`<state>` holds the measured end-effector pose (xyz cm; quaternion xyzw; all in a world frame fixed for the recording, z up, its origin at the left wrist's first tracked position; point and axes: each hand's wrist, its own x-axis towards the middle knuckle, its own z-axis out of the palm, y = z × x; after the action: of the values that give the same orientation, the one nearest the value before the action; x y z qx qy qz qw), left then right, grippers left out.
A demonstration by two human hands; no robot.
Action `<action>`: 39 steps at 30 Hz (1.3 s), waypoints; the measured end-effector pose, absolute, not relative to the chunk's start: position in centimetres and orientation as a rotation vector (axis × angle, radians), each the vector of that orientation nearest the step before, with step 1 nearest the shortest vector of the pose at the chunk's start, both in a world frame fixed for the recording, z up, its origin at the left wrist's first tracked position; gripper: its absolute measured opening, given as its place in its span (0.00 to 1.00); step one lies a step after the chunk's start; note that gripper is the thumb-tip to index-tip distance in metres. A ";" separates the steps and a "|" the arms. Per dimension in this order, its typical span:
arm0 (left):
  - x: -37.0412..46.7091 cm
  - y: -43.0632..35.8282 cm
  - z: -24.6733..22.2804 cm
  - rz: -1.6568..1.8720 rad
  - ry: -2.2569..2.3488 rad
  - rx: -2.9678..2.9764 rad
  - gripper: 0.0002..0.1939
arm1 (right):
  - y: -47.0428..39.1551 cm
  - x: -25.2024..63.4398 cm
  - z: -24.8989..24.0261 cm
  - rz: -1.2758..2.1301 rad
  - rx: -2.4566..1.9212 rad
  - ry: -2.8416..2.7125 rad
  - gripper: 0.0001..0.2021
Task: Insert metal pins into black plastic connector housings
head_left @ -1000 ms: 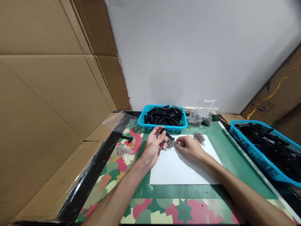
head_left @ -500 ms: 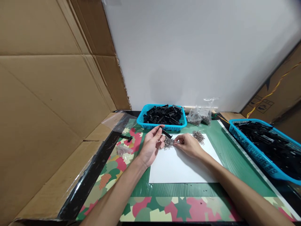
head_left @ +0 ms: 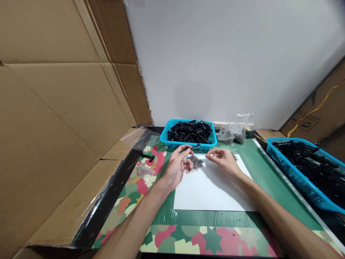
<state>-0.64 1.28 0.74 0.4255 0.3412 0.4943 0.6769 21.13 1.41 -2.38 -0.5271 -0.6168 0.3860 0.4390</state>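
My left hand (head_left: 178,166) pinches a slim black plastic part (head_left: 196,147) between thumb and fingers, in front of the blue basket. To its right, my right hand (head_left: 222,160) is closed in a pinch over the white sheet (head_left: 212,194); whatever sits between its fingertips is too small to name. A pile of small silvery metal pieces (head_left: 196,163) lies on the sheet between the two hands. A second metal pile (head_left: 234,155) is partly hidden behind my right hand.
A blue basket (head_left: 188,144) of black parts stands at the back; another blue basket (head_left: 304,187) is at right. Clear bags (head_left: 231,134) hold metal pieces near the wall. A loose black part (head_left: 147,156) and a small plastic bag (head_left: 145,171) lie left. Cardboard (head_left: 54,118) walls the left side.
My right hand has lifted off the metal pile and moved slightly away from it. The black part in my left hand has turned from slanting down to nearly level. The view has shifted a little.
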 end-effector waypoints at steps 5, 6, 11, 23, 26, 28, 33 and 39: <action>-0.3 1.4 0.2 1.125 0.802 1.130 0.21 | 0.5 20.9 -1.2 1.013 -1.165 -1.390 0.20; -0.2 1.4 0.0 1.126 0.808 1.170 0.22 | 0.2 20.8 -0.9 0.984 -1.153 -1.404 0.20; 0.3 0.5 -0.4 1.136 0.865 1.369 0.16 | -1.0 20.2 0.0 0.663 -1.180 -1.577 0.16; 1.3 -0.5 -0.6 1.244 0.984 1.705 0.06 | -1.3 19.9 -0.2 0.673 -1.136 -1.701 0.13; 1.3 -0.5 -0.2 1.265 0.983 1.655 0.06 | -1.4 19.9 0.0 0.733 -1.117 -1.679 0.13; 1.3 -0.6 0.0 1.261 0.982 1.641 0.05 | -1.4 19.9 0.2 0.725 -1.122 -1.678 0.13; 1.3 -0.6 0.1 1.247 0.961 1.586 0.06 | -1.4 19.8 0.3 0.687 -1.141 -1.671 0.12; 1.1 -0.8 0.3 1.281 0.916 1.569 0.12 | -1.9 19.8 0.3 0.463 -1.108 -1.616 0.08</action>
<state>1.10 -0.79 0.32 0.6327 0.3694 0.5166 0.4432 19.78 -1.93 0.29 -0.4651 -0.6781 0.1945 0.5348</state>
